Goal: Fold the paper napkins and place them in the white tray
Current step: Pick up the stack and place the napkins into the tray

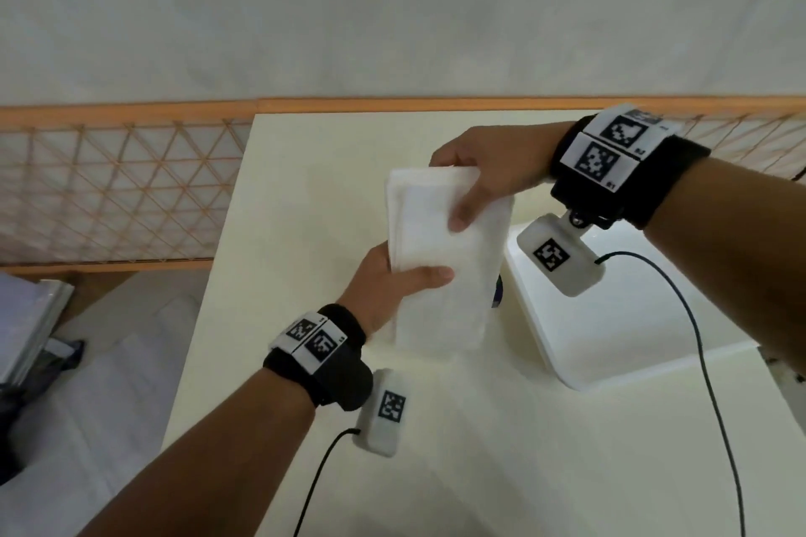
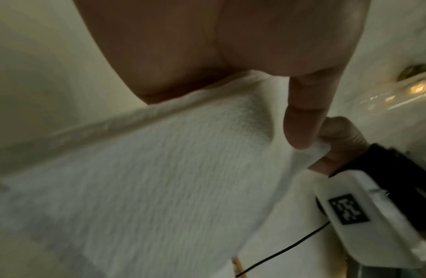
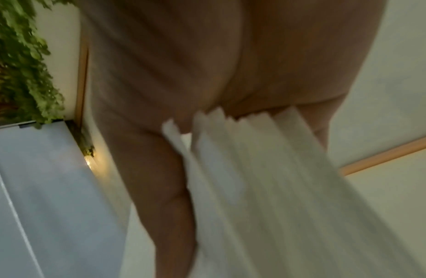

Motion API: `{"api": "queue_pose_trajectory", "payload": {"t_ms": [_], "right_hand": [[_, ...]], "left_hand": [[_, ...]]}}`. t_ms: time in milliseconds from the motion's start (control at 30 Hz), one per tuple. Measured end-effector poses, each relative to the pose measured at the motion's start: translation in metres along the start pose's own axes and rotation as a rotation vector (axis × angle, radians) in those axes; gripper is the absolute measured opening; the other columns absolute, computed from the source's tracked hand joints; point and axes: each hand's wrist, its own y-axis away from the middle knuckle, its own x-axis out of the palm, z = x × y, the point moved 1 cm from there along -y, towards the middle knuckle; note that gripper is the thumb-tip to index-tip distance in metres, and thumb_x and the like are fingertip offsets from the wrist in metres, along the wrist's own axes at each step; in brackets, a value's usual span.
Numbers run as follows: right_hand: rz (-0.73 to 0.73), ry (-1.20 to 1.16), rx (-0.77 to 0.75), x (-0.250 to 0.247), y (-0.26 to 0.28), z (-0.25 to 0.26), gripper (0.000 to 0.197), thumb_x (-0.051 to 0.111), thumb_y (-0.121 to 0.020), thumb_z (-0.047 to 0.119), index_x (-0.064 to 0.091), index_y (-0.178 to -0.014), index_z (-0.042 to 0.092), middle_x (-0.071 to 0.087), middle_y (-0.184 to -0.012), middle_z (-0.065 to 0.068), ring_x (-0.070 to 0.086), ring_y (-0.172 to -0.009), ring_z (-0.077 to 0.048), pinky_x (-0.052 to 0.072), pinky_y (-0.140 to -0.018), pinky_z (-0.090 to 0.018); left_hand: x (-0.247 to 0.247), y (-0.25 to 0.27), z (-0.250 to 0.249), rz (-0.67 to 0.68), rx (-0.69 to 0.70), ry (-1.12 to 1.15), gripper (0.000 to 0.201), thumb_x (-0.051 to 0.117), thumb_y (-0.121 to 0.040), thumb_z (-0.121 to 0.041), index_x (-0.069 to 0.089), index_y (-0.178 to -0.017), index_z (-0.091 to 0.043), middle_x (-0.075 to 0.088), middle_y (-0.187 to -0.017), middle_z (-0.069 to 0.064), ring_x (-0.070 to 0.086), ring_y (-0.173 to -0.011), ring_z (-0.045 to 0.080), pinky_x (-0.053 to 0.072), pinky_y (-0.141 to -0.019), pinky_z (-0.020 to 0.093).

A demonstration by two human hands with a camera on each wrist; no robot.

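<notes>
Seen from a head-worn camera looking down, two bare hands hold a thick stack of white paper napkins above a cream table. At about twelve o'clock on the stack, the right hand grips its far end, thumb lying across the top face and fingers curled underneath. At about eight o'clock, the left hand holds the near left edge, thumb stretched over the top and fingers hidden below. From the left wrist camera, the thumb presses on the textured paper and the other hand shows at the far end; from the right wrist camera, the loose layered edges of many sheets fan out just below the palm, blurred. Both hands wear black wrist straps with black-and-white square markers and small white camera units trailing thin black cables. At three o'clock from the stack sits the white tray, its rim just beside the napkins; no napkin shows in the part of it that is visible, though the right forearm covers much of it. A small dark object peeks out between stack and tray, too hidden to identify. Judging by this, the napkins are being squared up or folded in the hands, and placing has not begun. The next move likely calls for keeping the layers pinched so they do not splay, then carrying them toward three o'clock and lowering them flat inside the tray.
</notes>
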Motion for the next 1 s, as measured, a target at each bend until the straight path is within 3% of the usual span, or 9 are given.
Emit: {"api": "queue_pose_trajectory", "payload": {"t_ms": [133, 233, 367, 467, 533, 600, 733, 833, 1000], "right_hand": [[-0.218, -0.173, 0.02, 0.006, 0.029, 0.002, 0.047, 0.086, -0.063, 0.028, 0.061, -0.103, 0.028, 0.07, -0.093, 0.008, 0.067, -0.086, -0.01, 0.052, -0.078, -0.027], [-0.428, -0.247, 0.01, 0.025, 0.051, 0.0, 0.056, 0.085, -0.065, 0.034, 0.057, -0.113, 0.029, 0.063, -0.108, 0.009, 0.059, -0.095, -0.002, 0.048, -0.083, -0.019], [-0.727, -0.237, 0.07, 0.073, 0.082, -0.005, 0.067, 0.078, -0.069, 0.048, 0.049, -0.126, 0.028, 0.05, -0.124, 0.01, 0.052, -0.102, -0.008, 0.041, -0.077, -0.016], [-0.948, -0.218, 0.183, 0.115, 0.103, -0.007, 0.058, 0.072, -0.075, 0.051, 0.053, -0.121, 0.022, 0.05, -0.116, 0.006, 0.051, -0.094, -0.007, 0.039, -0.075, -0.015], [-0.984, -0.258, 0.23, 0.139, 0.112, -0.006, 0.047, 0.07, -0.077, 0.051, 0.058, -0.111, 0.021, 0.054, -0.104, 0.006, 0.052, -0.079, -0.003, 0.036, -0.064, -0.009], [-0.944, -0.287, 0.237, 0.159, 0.115, -0.004, 0.041, 0.07, -0.078, 0.049, 0.062, -0.105, 0.02, 0.055, -0.099, 0.006, 0.051, -0.073, -0.001, 0.036, -0.063, -0.01], [-1.008, -0.318, 0.213, 0.171, 0.119, -0.008, 0.031, 0.069, -0.08, 0.04, 0.062, -0.102, 0.019, 0.058, -0.099, 0.004, 0.054, -0.077, -0.009, 0.04, -0.066, -0.017], [-1.09, -0.318, 0.178, 0.162, 0.127, -0.017, 0.023, 0.069, -0.082, 0.035, 0.062, -0.096, 0.019, 0.058, -0.095, 0.006, 0.053, -0.076, -0.005, 0.038, -0.064, -0.009], [-1.132, -0.316, 0.105, 0.143, 0.136, -0.044, 0.016, 0.069, -0.084, 0.03, 0.063, -0.095, 0.02, 0.057, -0.092, 0.01, 0.054, -0.073, 0.001, 0.038, -0.06, -0.007]], "left_hand": [[0.01, 0.028, -0.006, -0.013, 0.015, 0.083, 0.041, 0.077, -0.071, -0.011, 0.066, -0.111, -0.008, 0.073, -0.102, 0.009, 0.069, -0.095, 0.025, 0.055, -0.086, 0.039], [0.015, 0.045, -0.007, -0.02, 0.007, 0.127, 0.033, 0.071, -0.081, -0.007, 0.065, -0.114, -0.007, 0.073, -0.103, 0.009, 0.07, -0.093, 0.025, 0.054, -0.086, 0.041], [0.019, 0.062, 0.003, -0.038, -0.017, 0.165, 0.03, 0.069, -0.083, -0.009, 0.066, -0.113, -0.009, 0.073, -0.103, 0.011, 0.07, -0.096, 0.029, 0.054, -0.088, 0.046], [0.023, 0.072, 0.013, -0.071, -0.017, 0.207, 0.03, 0.069, -0.084, -0.01, 0.065, -0.114, -0.009, 0.073, -0.104, 0.011, 0.07, -0.096, 0.029, 0.054, -0.089, 0.046], [0.028, 0.075, 0.018, -0.078, -0.009, 0.222, 0.031, 0.068, -0.084, -0.01, 0.064, -0.115, -0.01, 0.073, -0.105, 0.01, 0.07, -0.097, 0.028, 0.054, -0.089, 0.045], [0.035, 0.077, 0.02, -0.063, 0.0, 0.217, 0.031, 0.067, -0.085, -0.009, 0.064, -0.116, -0.012, 0.073, -0.106, 0.009, 0.07, -0.097, 0.026, 0.054, -0.088, 0.044], [0.049, 0.075, 0.017, -0.032, 0.019, 0.179, 0.029, 0.065, -0.084, -0.006, 0.065, -0.112, -0.015, 0.074, -0.101, 0.007, 0.07, -0.094, 0.026, 0.054, -0.087, 0.044], [0.059, 0.068, 0.012, -0.029, 0.032, 0.16, 0.04, 0.07, -0.075, -0.011, 0.064, -0.114, -0.015, 0.074, -0.102, 0.007, 0.07, -0.095, 0.027, 0.054, -0.088, 0.046], [0.088, 0.048, 0.006, -0.046, 0.034, 0.165, 0.049, 0.068, -0.067, -0.013, 0.062, -0.115, -0.011, 0.073, -0.103, 0.012, 0.069, -0.097, 0.032, 0.054, -0.088, 0.048]]}}
